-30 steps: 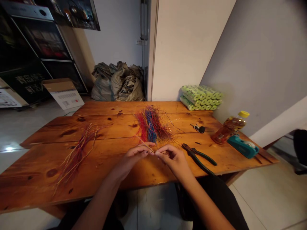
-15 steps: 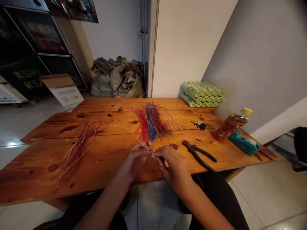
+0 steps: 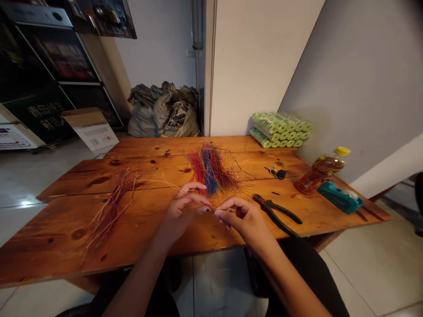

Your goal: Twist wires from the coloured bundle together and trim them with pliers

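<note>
Over the near edge of the wooden table (image 3: 158, 237), my left hand (image 3: 185, 209) pinches thin strands (image 3: 173, 185) that trail off to the left. Close beside it, my right hand (image 3: 239, 213) is closed in a pinch on the same strands' other end, with dark ends showing by its fingers. Just beyond my hands lies a heap of red, blue and yellow wires or threads (image 3: 211, 169). A looser bundle of yellow and purple strands (image 3: 114, 202) rests on the table's left part. Whether the strands are wire or thread I cannot tell.
Right of my hands lie green-handled pliers (image 3: 276, 213), keys (image 3: 277, 173), a drink bottle (image 3: 320, 171) and a teal tape dispenser (image 3: 340, 197). Green rolls (image 3: 280, 129) are stacked at the back. Grey bags (image 3: 165, 110) and a cardboard box (image 3: 90, 127) stand beyond the table.
My hands have drawn slightly apart. The left hand's fingers have lifted and spread while still pinching the strands, and the right hand has turned. The whole view has shifted slightly.
</note>
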Motion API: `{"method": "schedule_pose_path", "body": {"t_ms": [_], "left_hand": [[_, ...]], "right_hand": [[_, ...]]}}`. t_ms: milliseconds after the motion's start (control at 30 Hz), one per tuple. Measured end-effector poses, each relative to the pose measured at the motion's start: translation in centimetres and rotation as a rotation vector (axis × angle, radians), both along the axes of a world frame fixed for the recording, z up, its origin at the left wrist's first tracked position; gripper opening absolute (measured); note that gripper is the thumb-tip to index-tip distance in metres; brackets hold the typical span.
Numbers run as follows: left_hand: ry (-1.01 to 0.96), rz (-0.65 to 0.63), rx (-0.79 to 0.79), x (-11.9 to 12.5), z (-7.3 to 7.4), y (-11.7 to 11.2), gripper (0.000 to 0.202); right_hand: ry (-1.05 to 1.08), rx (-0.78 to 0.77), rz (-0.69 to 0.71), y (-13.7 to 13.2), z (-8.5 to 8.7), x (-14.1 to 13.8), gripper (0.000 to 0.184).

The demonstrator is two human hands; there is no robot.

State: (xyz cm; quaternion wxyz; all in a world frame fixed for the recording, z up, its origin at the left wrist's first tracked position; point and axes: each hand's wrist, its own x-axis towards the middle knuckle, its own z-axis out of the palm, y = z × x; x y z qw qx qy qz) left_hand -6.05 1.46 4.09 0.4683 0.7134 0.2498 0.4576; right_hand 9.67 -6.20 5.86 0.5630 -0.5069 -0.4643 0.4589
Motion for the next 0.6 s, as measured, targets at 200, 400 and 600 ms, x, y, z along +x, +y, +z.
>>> {"method": "schedule_pose_path", "body": {"t_ms": [200, 400, 600], "left_hand": [[0.114, 0.109, 0.153, 0.1, 0.8, -0.2, 0.008], [0.061, -0.051, -0.250, 0.4, 0.5, -0.4, 0.018], [0.004, -0.250, -0.669, 0.6, -0.9, 0.1, 0.016]], "right_hand": [[-0.186, 0.105, -0.084, -0.4, 0.1, -0.2, 0.006], [-0.661, 0.376, -0.164, -0.8, -0.2, -0.4, 0.007], [-0.601, 0.349, -0.179, 0.0, -1.1, 0.2, 0.006]]}}
